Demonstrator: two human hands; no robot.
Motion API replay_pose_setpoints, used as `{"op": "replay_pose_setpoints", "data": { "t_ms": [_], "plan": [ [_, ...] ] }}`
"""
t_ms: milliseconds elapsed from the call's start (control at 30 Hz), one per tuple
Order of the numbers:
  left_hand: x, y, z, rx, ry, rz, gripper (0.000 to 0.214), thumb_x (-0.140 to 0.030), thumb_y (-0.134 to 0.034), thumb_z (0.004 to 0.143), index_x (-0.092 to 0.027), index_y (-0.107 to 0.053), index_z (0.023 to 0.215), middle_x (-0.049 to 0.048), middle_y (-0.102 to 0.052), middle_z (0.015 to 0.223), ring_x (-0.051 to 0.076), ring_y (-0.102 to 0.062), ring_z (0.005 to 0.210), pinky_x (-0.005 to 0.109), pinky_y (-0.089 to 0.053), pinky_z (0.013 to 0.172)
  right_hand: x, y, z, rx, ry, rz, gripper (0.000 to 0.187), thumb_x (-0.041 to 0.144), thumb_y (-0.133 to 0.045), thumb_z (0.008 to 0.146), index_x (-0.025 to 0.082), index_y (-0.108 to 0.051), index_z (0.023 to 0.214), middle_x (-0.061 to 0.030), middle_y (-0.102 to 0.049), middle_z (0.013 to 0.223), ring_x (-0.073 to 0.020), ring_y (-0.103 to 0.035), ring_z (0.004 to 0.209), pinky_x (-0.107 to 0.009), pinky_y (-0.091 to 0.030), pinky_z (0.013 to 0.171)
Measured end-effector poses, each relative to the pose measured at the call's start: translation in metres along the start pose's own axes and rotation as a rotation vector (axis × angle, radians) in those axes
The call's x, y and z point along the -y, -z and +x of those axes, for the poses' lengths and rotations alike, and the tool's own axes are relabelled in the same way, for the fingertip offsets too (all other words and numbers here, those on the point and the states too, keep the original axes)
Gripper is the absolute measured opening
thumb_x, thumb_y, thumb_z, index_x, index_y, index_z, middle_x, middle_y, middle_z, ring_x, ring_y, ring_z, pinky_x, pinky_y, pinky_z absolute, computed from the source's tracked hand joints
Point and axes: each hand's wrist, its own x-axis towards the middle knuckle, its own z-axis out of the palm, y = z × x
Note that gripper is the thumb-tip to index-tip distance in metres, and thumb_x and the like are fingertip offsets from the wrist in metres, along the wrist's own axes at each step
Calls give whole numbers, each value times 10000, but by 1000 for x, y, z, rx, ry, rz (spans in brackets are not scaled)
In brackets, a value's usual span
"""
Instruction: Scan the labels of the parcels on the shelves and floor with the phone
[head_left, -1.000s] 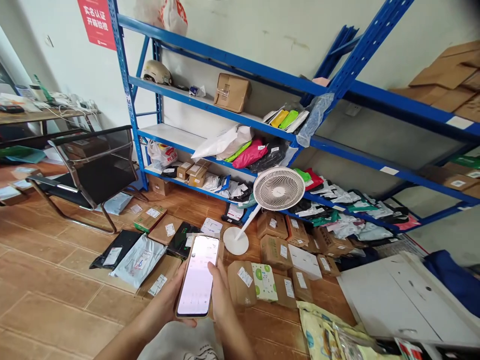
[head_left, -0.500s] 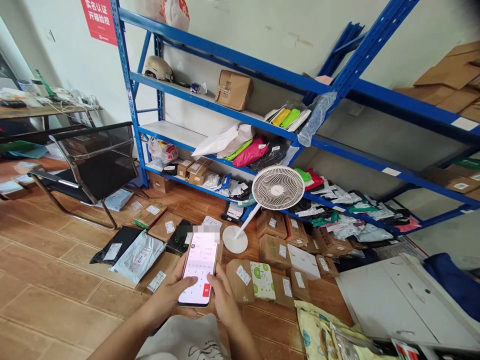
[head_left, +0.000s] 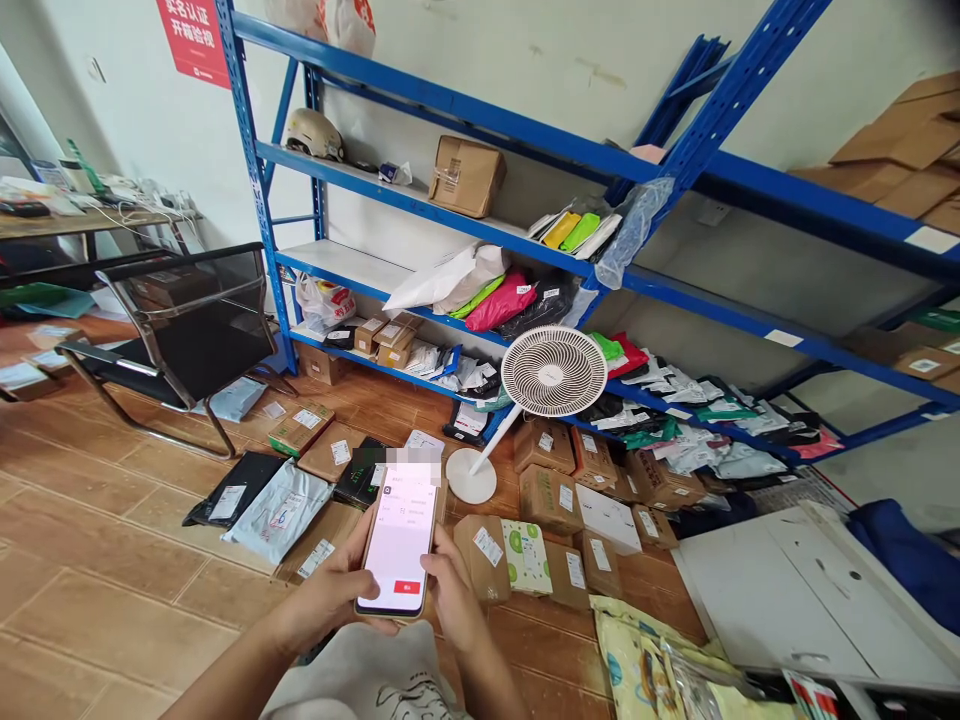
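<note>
A smartphone (head_left: pixel 400 540) with a lit, mostly white and pink screen is held upright in front of my body. My left hand (head_left: pixel 334 585) grips its left side, the thumb resting on the lower left of the screen. On the other edge my right hand (head_left: pixel 452 590) closes round the phone, its thumb at the right rim above a red button. The fingers behind the phone are mostly hidden. Just beyond lie a grey-white mailing bag (head_left: pixel 281 510), a black parcel bag (head_left: pixel 234 490) and a cardboard box (head_left: pixel 482 560) on the floor.
A white pedestal fan (head_left: pixel 553 370) stands before blue shelving (head_left: pixel 420 195) loaded with parcels. More boxes (head_left: pixel 550 498) sit in rows on the wooden floor. To the left is a black chair (head_left: pixel 195 320); at the right, a white cabinet (head_left: pixel 795 590).
The keypad on the phone screen has gone, leaving a red button near the bottom. My left thumb has moved down and left; my right thumb has shifted slightly to the phone's edge.
</note>
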Motion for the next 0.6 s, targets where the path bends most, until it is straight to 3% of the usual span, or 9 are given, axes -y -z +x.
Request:
{"op": "replay_pose_setpoints", "data": {
  "t_ms": [200, 400, 467, 533, 600],
  "plan": [
    [-2, 7, -1, 79, -45, -76, 1093, -122, -464, 554, -394, 57, 1476, 53, -518, 1345, 290, -622, 921, 393, -580, 617, 0, -14, 5, -97, -11, 21, 381, 430, -613, 689, 191, -697, 974, -29, -752, 931, -212, -639, 810, -294, -467, 714],
    [-7, 12, 1, 19, -18, -70, 1089, -148, -484, 543, -380, 8, 1487, 46, -473, 1393, 270, -608, 885, 404, -582, 621, -11, -20, 17, -172, -32, 37, 355, 483, -699, 680, 179, -686, 863, -30, -731, 816, -186, -610, 690, -292, -452, 653],
    [-6, 16, 2, 8, -5, -68, 1085, -158, -483, 550, -330, 23, 1495, 75, -530, 1332, 270, -618, 838, 392, -572, 596, -15, -19, 18, -141, -40, 42, 361, 376, -783, 576, 182, -681, 863, -22, -733, 813, -189, -612, 706, -289, -451, 661],
    [-2, 24, 3, -29, 19, -68, 1051, -179, -483, 583, -287, 23, 1498, 92, -581, 1262, 264, -623, 795, 364, -555, 564, -22, -19, 17, -55, -66, 83, 502, 280, -819, 474, 192, -666, 944, -18, -738, 820, -204, -630, 720, -294, -456, 649],
    [6, 36, 6, -68, 61, -76, 996, -213, -497, 638, -271, 2, 1497, 89, -622, 1194, 261, -626, 789, 323, -525, 520, -33, -21, 17, 31, -105, 191, 614, 274, -810, 471, 201, -634, 1055, -26, -745, 834, -222, -653, 728, -302, -460, 632]
  ]
}}
